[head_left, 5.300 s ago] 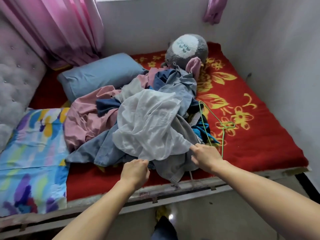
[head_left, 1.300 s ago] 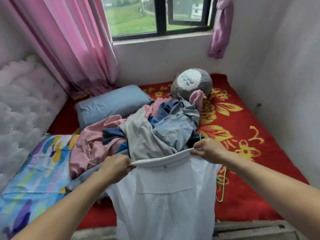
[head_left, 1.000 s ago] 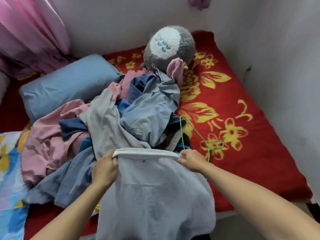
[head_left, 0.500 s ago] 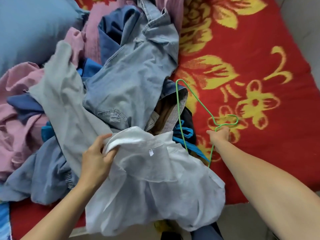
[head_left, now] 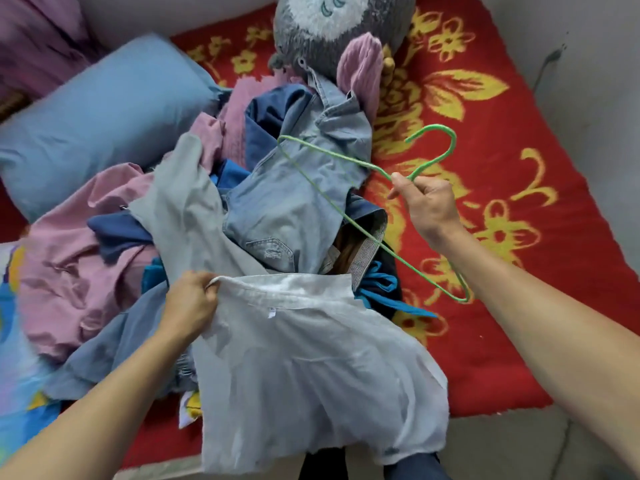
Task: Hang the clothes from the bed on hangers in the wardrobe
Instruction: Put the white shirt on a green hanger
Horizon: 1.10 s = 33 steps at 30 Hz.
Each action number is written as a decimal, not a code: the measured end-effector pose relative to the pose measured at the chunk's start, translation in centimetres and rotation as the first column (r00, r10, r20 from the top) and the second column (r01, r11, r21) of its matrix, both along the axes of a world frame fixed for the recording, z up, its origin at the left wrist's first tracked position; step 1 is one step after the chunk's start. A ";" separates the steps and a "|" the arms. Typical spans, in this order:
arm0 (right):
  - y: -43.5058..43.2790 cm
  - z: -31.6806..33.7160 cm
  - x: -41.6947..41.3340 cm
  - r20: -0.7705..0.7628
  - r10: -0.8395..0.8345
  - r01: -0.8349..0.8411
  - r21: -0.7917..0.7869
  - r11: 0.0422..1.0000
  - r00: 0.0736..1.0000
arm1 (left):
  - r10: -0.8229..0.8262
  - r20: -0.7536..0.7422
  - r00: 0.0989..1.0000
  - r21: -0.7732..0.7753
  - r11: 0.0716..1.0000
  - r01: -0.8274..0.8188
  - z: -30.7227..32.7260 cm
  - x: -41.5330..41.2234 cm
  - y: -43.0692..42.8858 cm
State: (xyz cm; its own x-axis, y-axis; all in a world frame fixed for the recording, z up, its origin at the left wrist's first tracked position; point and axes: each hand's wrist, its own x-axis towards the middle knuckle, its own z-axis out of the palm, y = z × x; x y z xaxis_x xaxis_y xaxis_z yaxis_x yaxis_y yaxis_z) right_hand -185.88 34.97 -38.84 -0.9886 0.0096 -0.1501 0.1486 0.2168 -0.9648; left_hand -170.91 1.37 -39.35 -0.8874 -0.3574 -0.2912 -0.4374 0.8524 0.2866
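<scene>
The left hand (head_left: 188, 306) grips the collar of the white shirt (head_left: 304, 368), which drapes over the near edge of the bed (head_left: 519, 244) in front of the clothes pile (head_left: 277, 206). The right hand (head_left: 427, 202) holds the green hanger (head_left: 433, 164) by its neck above the pile's right side.

The left hand (head_left: 188, 301) grips the collar of a white shirt (head_left: 311, 358), which hangs over the near edge of the bed (head_left: 519, 168) in front of a pile of clothes (head_left: 284, 202). The right hand (head_left: 427, 202) pinches a green hanger (head_left: 332, 154) just below its hook, above the pile. A blue pillow (head_left: 104, 116) lies far left.
</scene>
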 end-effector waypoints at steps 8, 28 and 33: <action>-4.4 6.3 9.2 0.170 0.548 -0.557 0.003 0.831 0.819 | -0.038 -0.051 0.998 0.095 0.995 0.043 3.0 2.5 -4.9; -20.1 2.0 17.1 0.551 0.503 -0.291 -0.429 0.855 0.666 | -0.360 -0.137 0.923 0.282 0.879 0.385 5.1 9.1 -7.5; -18.0 -0.8 16.1 0.461 0.599 -0.710 0.104 0.697 0.655 | -0.458 -0.228 0.859 0.198 0.842 0.502 6.2 10.5 -8.3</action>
State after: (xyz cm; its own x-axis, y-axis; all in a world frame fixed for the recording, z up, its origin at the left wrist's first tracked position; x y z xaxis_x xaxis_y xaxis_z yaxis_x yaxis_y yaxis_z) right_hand -169.74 16.96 -39.62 -0.6157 -0.5257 -0.5870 0.1934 0.6213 -0.7593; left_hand -160.43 -6.92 -33.19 -0.9713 0.1882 -0.1457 0.0810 0.8368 0.5415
